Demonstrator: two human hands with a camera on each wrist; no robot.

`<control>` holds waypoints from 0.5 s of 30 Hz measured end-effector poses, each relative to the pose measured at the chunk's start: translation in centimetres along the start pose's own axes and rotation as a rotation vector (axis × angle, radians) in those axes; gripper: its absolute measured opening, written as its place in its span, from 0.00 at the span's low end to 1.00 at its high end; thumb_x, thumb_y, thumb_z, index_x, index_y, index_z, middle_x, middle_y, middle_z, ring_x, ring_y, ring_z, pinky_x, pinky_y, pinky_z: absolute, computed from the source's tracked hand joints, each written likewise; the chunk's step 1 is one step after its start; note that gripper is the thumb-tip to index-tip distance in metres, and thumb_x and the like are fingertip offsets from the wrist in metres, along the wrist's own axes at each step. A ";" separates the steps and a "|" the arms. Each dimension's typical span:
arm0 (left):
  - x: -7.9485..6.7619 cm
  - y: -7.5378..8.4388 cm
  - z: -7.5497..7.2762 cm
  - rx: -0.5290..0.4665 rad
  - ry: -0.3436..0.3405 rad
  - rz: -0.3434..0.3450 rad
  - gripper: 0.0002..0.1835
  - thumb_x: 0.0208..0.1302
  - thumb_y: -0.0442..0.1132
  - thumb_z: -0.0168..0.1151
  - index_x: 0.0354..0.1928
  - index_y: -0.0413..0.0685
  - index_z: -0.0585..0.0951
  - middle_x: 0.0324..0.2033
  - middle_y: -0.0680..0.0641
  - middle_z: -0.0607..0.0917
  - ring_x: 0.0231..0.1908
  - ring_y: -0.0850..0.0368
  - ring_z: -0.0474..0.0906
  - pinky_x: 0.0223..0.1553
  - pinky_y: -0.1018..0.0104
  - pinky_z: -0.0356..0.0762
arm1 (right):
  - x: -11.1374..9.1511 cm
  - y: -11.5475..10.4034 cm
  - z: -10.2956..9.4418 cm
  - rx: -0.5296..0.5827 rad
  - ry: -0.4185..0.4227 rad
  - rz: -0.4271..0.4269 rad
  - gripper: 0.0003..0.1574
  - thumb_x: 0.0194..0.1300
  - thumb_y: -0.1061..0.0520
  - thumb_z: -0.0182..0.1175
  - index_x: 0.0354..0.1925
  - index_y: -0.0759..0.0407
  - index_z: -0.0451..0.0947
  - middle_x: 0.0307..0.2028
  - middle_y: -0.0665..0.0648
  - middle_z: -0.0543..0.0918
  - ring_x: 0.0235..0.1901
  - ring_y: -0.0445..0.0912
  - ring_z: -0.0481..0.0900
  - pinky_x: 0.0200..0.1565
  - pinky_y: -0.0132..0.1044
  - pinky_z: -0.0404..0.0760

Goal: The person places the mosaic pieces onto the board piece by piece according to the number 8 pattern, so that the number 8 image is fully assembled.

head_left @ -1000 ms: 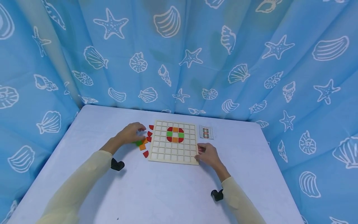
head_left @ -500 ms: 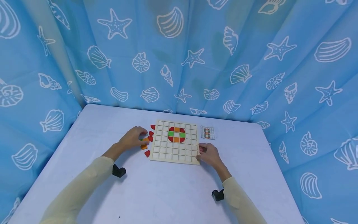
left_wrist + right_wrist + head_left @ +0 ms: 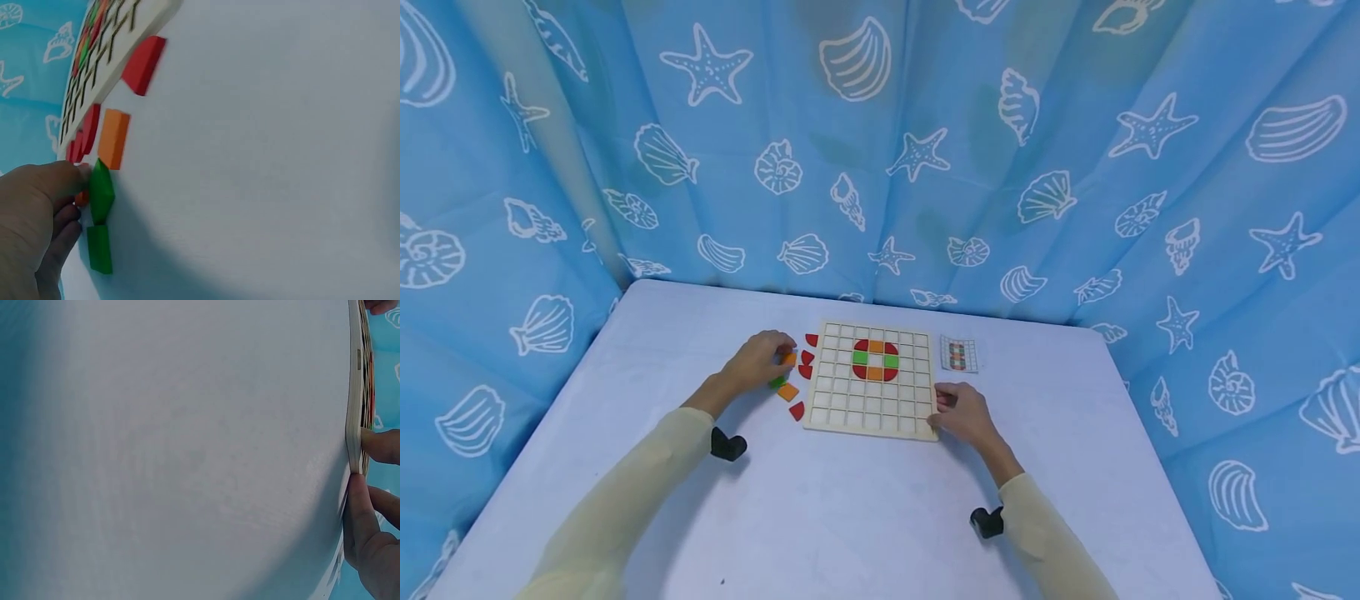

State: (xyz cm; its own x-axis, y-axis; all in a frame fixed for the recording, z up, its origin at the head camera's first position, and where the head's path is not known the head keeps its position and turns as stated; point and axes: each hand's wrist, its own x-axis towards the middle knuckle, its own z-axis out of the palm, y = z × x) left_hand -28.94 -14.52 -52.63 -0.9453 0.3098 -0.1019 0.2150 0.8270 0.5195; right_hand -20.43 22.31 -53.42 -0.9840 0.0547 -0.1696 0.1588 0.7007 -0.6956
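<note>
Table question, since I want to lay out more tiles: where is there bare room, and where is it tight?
The table is bare in front of the grid board, between the sleeves, and along the far edge by the curtain. It is crowded left of the board: loose tiles lie under the left hand.

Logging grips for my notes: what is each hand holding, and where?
Right hand pinches the wooden grid board at its near right corner. Left hand pinches a small orange tile at its fingertips.

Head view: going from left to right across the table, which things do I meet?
Left hand → loose coloured tiles → wooden grid board → right hand, pattern card behind it.
</note>
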 end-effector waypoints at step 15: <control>0.8 0.7 0.3 -0.010 0.013 -0.031 0.29 0.53 0.36 0.73 0.59 0.44 0.76 0.46 0.45 0.78 0.46 0.50 0.72 0.51 0.57 0.79 | -0.3 -0.2 -0.2 0.011 -0.011 -0.010 0.39 0.51 0.61 0.72 0.62 0.63 0.73 0.48 0.58 0.76 0.48 0.51 0.74 0.52 0.45 0.76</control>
State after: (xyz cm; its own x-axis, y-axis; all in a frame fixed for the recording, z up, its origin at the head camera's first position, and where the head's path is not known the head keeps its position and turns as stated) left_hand -29.49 -13.54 -52.65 -0.9546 0.2778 -0.1073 0.1830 0.8315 0.5245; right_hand -20.22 22.29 -53.03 -0.9846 0.0403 -0.1703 0.1503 0.6935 -0.7046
